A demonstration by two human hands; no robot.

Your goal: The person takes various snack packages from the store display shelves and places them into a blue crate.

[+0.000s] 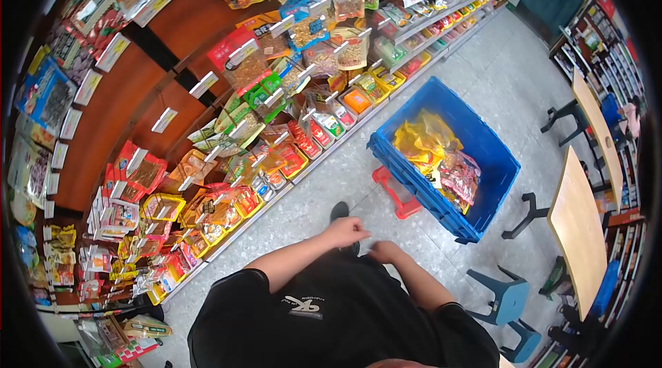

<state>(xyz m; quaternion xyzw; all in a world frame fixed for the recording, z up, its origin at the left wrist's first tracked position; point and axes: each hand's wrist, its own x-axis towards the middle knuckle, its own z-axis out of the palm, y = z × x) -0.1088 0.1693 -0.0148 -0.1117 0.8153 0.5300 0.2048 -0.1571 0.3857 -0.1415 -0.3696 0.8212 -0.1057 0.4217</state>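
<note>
My left hand (347, 232) is held in front of my body with its fingers curled together; nothing shows in it. Close beside it on the right is my other hand, my right hand (383, 251), small in view, and its fingers are not clear. A blue crate (493, 154) stands beyond them on a red stool (396, 192). Inside the crate lie yellow snack packets (422, 140) and pink-red packets (458, 178). Neither hand touches the crate.
Shelves and hooks with hanging snack bags (241, 58) fill the left side, price tags in front. A low shelf edge (303, 171) runs diagonally. At the right are wooden tables (579, 230), teal stools (498, 295) and bookshelves (607, 51). My shoe (339, 211) is on the grey floor.
</note>
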